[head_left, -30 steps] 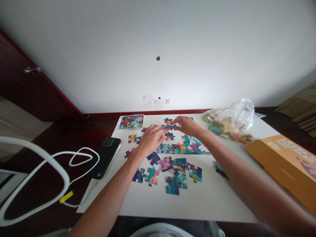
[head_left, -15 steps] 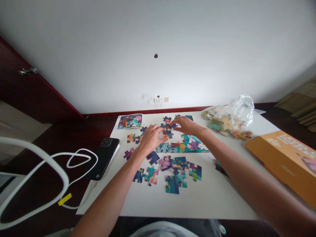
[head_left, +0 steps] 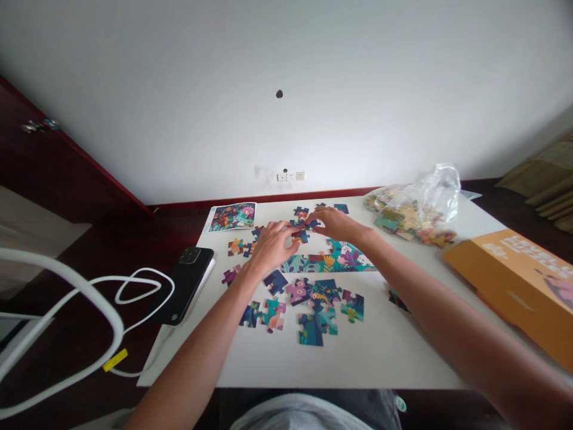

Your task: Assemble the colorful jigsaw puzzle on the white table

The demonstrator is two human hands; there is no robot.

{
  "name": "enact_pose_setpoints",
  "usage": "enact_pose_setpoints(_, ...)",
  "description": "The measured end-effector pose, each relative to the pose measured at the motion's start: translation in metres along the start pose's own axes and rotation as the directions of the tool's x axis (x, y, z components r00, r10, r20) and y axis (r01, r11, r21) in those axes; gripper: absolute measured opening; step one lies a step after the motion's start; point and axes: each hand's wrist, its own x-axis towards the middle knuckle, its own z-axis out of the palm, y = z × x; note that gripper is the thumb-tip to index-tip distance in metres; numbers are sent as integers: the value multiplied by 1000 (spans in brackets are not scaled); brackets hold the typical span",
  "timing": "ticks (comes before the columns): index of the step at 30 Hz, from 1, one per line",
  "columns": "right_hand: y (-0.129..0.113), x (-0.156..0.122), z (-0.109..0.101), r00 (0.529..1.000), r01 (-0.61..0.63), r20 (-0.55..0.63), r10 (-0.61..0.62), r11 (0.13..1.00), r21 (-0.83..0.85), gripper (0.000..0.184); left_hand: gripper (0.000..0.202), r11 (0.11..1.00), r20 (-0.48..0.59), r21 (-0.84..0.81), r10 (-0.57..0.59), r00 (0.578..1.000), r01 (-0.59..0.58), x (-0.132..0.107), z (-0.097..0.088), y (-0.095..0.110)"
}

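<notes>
Left hand (head_left: 272,249) and right hand (head_left: 338,224) curve half-open over light, stiff, multicoloured cardboard jigsaw pieces (head_left: 301,236), best pinched by their edges; any grip cannot be discerned.

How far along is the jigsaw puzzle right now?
Done: a joined teal strip of puzzle pieces. In hand: the left hand and right hand are at dark pieces above it. Left: loose pieces nearer the person, and more in the clear plastic bag.

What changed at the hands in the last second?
The left hand has drawn slightly left, away from the right hand, which stays on the dark puzzle pieces; nothing clearly taken or let go. The loose pieces, plastic bag and cardboard box stayed put.
</notes>
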Motion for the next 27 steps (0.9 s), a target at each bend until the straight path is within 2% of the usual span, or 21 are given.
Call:
enact_pose_setpoints(14,0,1,3,999,-33,22,33,999,-14,31,37,1000,22,21,-16,1000,16,4,-1,1)
enact_pose_setpoints(19,0,1,4,999,-31,7,31,999,-26,32,35,999,-17,-50,-19,1000,18,3,3,-5)
enact_pose_setpoints(27,0,0,-1,1000,6,-3,-6,1000,-9,37,36,997,-13,-12,-80,997,80,4,4,-6)
